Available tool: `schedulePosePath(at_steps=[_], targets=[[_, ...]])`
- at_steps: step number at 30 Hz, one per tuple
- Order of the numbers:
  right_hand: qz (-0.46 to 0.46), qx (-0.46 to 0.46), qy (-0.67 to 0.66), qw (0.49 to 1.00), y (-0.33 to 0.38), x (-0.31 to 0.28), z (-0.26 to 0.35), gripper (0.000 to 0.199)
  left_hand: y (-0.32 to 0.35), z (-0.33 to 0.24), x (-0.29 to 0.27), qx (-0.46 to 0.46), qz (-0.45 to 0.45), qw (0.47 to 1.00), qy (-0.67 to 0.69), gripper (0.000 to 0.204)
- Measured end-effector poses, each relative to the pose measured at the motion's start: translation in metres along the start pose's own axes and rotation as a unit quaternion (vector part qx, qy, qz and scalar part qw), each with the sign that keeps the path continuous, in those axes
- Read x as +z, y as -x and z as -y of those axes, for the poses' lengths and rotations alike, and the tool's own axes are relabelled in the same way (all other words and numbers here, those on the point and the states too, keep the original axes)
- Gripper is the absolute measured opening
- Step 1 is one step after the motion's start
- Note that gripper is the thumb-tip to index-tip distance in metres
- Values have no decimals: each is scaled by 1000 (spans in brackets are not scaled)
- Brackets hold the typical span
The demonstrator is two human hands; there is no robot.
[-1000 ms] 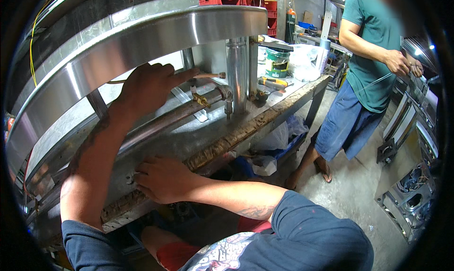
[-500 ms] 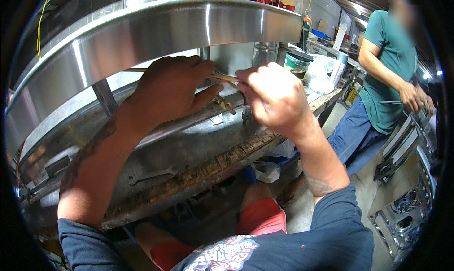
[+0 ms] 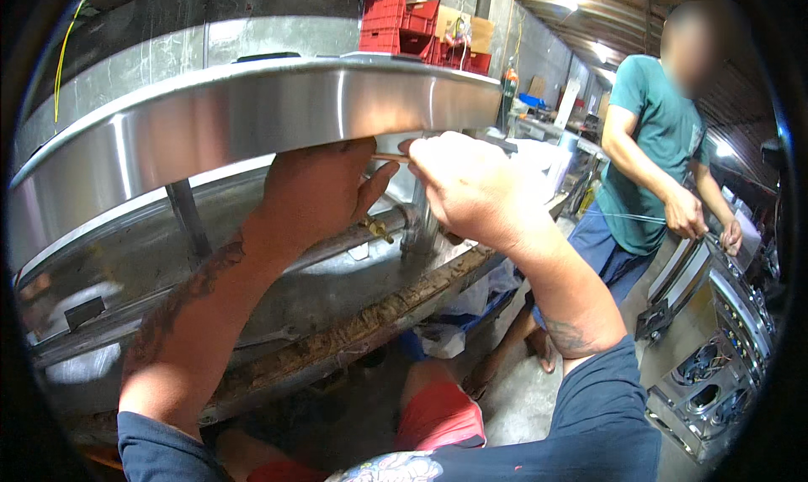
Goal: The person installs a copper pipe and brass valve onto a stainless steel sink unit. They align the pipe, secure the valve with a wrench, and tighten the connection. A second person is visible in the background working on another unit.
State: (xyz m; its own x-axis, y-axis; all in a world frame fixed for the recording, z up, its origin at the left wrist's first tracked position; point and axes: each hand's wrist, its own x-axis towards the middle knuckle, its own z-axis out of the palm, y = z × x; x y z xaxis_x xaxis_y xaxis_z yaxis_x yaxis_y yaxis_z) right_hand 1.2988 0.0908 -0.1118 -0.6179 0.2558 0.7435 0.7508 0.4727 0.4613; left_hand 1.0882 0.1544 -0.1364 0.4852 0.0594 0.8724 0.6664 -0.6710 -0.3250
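Note:
Between my two hands a short stretch of thin copper-coloured tube (image 3: 390, 156) shows, just under the lower edge of a long stainless steel panel (image 3: 252, 116). My left hand (image 3: 324, 183) is curled round the tube's left side, its thumb sticking out to the right. My right hand (image 3: 471, 183) pinches the tube's right end between thumb and fingers. Below the left thumb, a small brass valve (image 3: 377, 227) sits on a horizontal metal pipe (image 3: 324, 248). My left fingertips are hidden behind the hand and the panel.
A wrench (image 3: 265, 339) lies on the metal surface behind a rough, worn front edge (image 3: 362, 326). Red crates (image 3: 396, 28) stand behind the panel. To the right, a person in a green shirt (image 3: 648, 137) handles a thin strand beside a metal stove body (image 3: 703, 381).
My view has tilted upward, showing more of the crates and wall. Both hands keep hold of the tube and sit closer under the panel's edge. The other person's hands have shifted slightly.

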Motion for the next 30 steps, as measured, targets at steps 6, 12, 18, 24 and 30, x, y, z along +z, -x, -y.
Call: schedulePosePath(at_steps=[6, 12, 18, 24, 30], targets=[[68, 10, 2, 998, -2, -2, -2, 15, -2, -4, 4, -22, 8, 1000, 13, 33], [49, 26, 16, 998, 5, 2, 2, 14, 0, -3, 3, -27, 30, 998, 47, 32], [55, 34, 100, 993, 3, 11, 9, 13, 0, -2, -1, -46, 44, 995, 83, 26], [-66, 47, 49, 995, 8, 35, 9, 16, 0, -3, 6, -58, -17, 996, 64, 27], [-161, 50, 30, 985, 19, 62, 9, 29, 1, 6, 13, -6, -84, 994, 64, 29]])
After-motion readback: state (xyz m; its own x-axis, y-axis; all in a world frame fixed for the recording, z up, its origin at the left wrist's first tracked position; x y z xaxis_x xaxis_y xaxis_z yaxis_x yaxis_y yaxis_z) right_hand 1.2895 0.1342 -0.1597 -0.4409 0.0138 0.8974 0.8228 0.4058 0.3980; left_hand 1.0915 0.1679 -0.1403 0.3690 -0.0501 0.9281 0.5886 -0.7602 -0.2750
